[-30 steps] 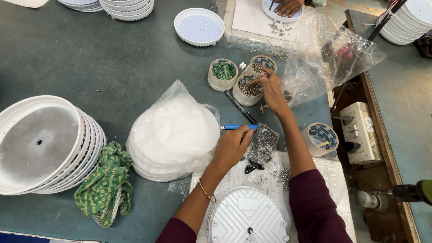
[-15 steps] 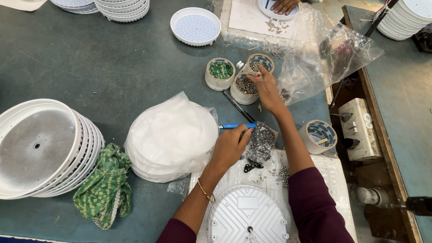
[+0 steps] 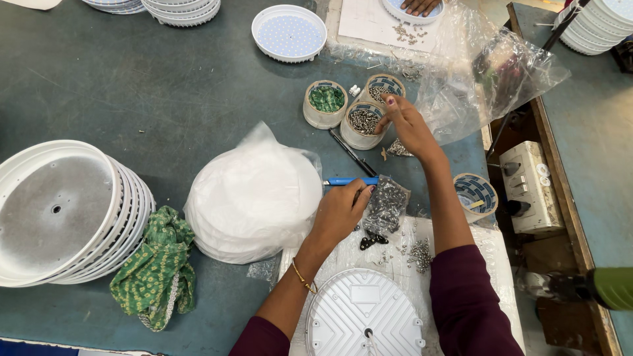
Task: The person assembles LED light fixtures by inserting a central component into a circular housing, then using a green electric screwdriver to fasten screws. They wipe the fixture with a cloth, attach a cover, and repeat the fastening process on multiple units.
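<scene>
The tub of screws (image 3: pixel 362 124), a short round white cup filled with small bright metal pieces, stands on the grey-green surface (image 3: pixel 171 92) touching two like tubs, one of green parts (image 3: pixel 326 100) and one behind it (image 3: pixel 384 86). The right hand (image 3: pixel 407 124) reaches forward over its right rim, fingertips pinched narrow at the cup's edge; whether they hold a screw I cannot tell. The left hand (image 3: pixel 341 212) lies nearer the body, well apart from the tub, its grip closed on the corner of a small clear bag of dark screws (image 3: pixel 386 206). A blue pen-like tool (image 3: pixel 349 180) lies just beyond it, long axis running left to right. A ribbed white round housing (image 3: pixel 364 316) sits closest.
</scene>
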